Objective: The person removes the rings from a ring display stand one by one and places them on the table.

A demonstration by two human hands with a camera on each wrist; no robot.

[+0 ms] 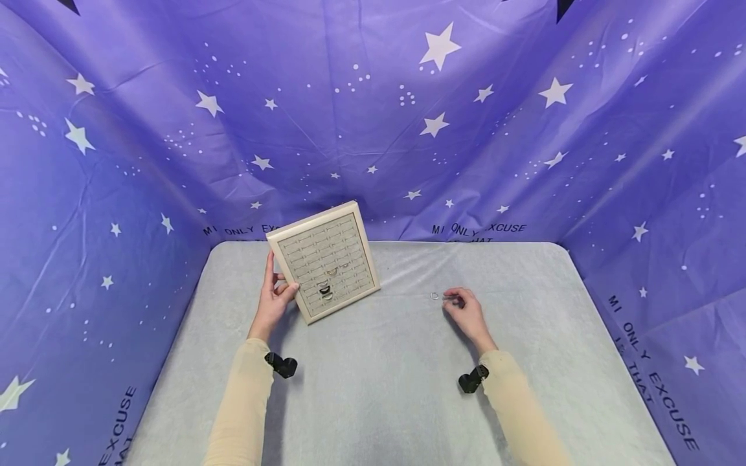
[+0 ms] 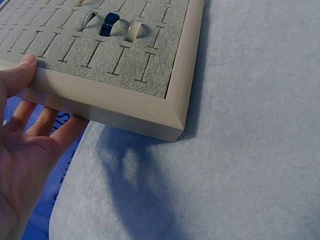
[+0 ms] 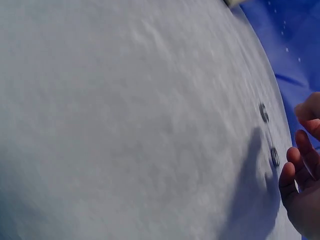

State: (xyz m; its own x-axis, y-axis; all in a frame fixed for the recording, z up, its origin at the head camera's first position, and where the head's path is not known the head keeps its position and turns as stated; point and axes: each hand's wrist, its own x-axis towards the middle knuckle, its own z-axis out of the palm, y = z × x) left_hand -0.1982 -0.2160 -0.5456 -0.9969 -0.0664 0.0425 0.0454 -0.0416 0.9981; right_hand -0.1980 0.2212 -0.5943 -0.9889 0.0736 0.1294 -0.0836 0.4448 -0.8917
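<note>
My left hand [image 1: 272,308] grips a framed ring display tray [image 1: 367,249] by its left edge, thumb on the front of the frame and the other fingers behind. The tray is tilted, its pale wooden frame around grey slotted padding. Several rings sit in the slots, among them a dark ring [image 2: 109,24], a pale band [image 2: 133,31] and a silver ring [image 2: 87,20]. Over the table's right part, my right hand [image 1: 468,317] has loosely bent fingers, with a gap between thumb and fingertips. Near them lie a ring [image 3: 264,112] and a second ring [image 3: 275,156], both blurred.
A grey cloth covers the table [image 1: 373,388]. Purple-blue star-printed fabric [image 1: 373,129] hangs behind it and at both sides. Black wrist cameras are strapped over the left sleeve [image 1: 241,395] and right sleeve [image 1: 519,395].
</note>
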